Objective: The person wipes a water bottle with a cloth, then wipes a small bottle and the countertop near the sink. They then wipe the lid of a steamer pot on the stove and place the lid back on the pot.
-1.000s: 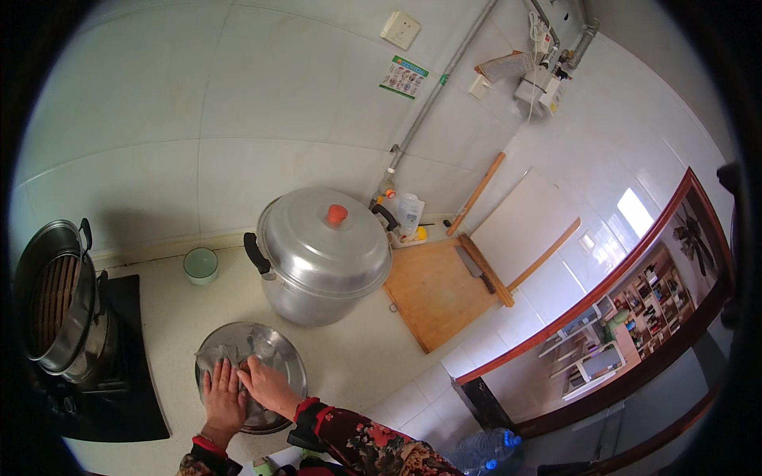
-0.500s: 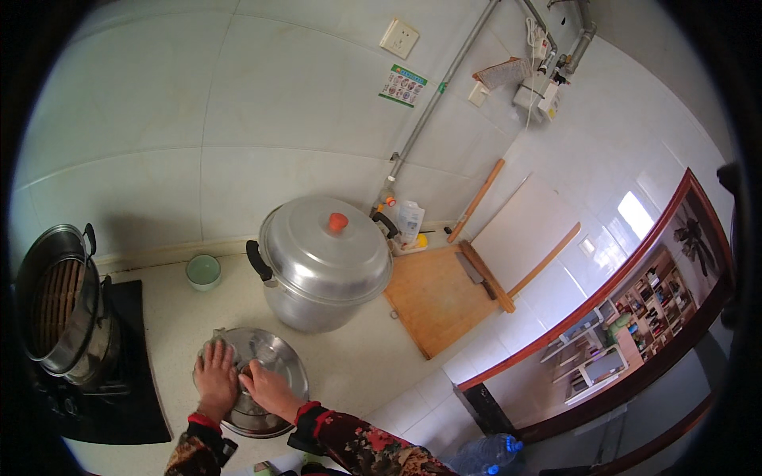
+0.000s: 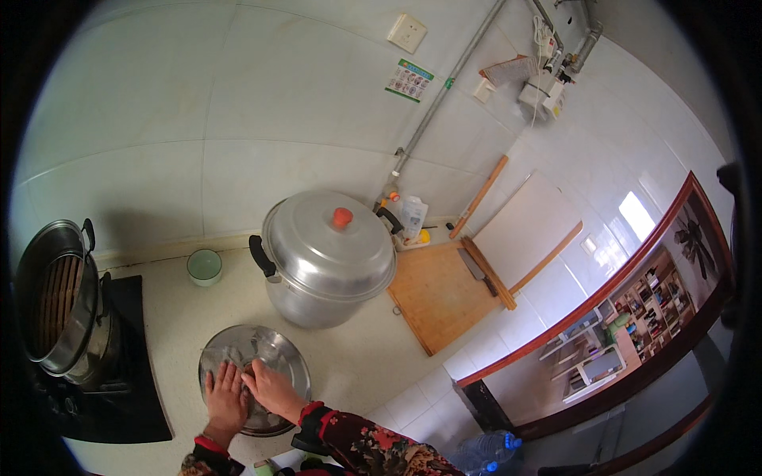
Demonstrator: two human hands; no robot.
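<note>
A round, shiny metal pot lid [image 3: 287, 357] lies on the counter in front of me. My left hand [image 3: 225, 401] rests on the lid's left part, fingers stretched out and palm down. Whether a cloth lies beneath that palm, I cannot tell. Beside it, my right hand [image 3: 270, 389] is closed around the knob at the lid's middle, which the fingers mostly cover. Just beyond the lid stands a large aluminium pot [image 3: 325, 258], covered, with a red knob on top and black side handles.
On the left, a pan with a slatted rack [image 3: 63, 305] sits on a black stove [image 3: 131, 349]. A pale green bowl [image 3: 205, 268] stands near the wall. To the right are a wooden cutting board [image 3: 436, 289], a knife [image 3: 476, 272] and a white bottle [image 3: 413, 216].
My left hand has slid down toward the lid's near left side. The grey cloth seen beyond its fingertips no longer shows clearly. My right hand stays at the knob.
</note>
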